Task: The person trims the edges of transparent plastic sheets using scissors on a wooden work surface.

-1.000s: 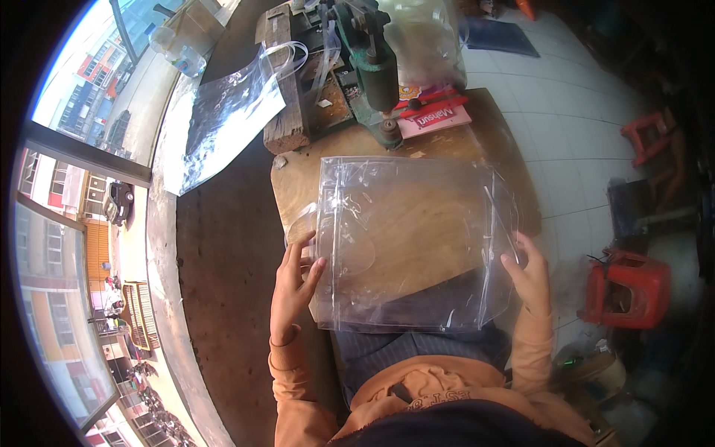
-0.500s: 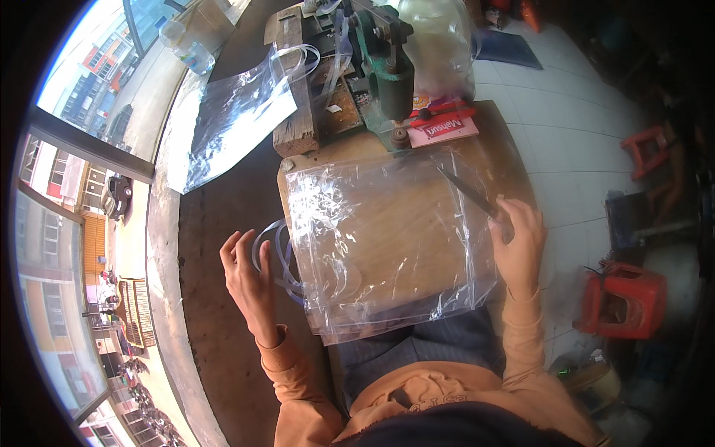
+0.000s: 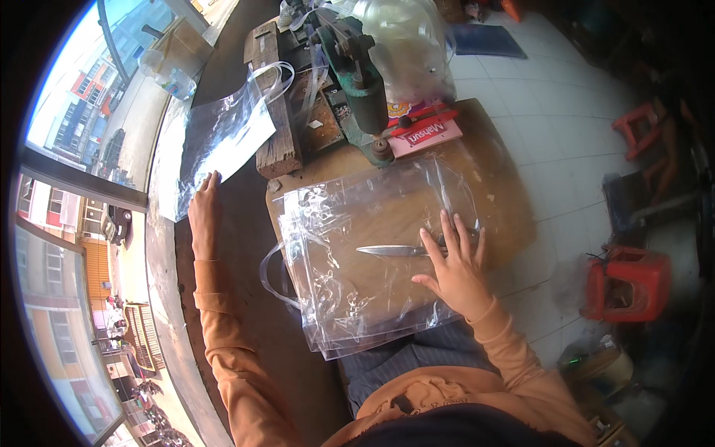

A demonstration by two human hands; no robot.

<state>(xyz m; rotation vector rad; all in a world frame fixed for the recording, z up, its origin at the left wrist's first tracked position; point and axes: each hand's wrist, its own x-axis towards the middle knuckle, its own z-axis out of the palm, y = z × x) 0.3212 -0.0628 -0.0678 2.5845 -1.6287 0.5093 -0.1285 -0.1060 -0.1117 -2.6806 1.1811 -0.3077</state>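
Presently, right hand (image 3: 457, 273) spread wide over one blade (image 3: 391, 251), on clear plastic (image 3: 350, 294), left hand (image 3: 204, 214) at one shiny bag (image 3: 221, 141) (its grip I cannot tell)

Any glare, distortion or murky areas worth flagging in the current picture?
Head view: bright glare on the shiny sheet by the left hand, smaller glints on the clear bag; also head view: window ledge bowed, picture rim black, hazy patch beside the red stool.
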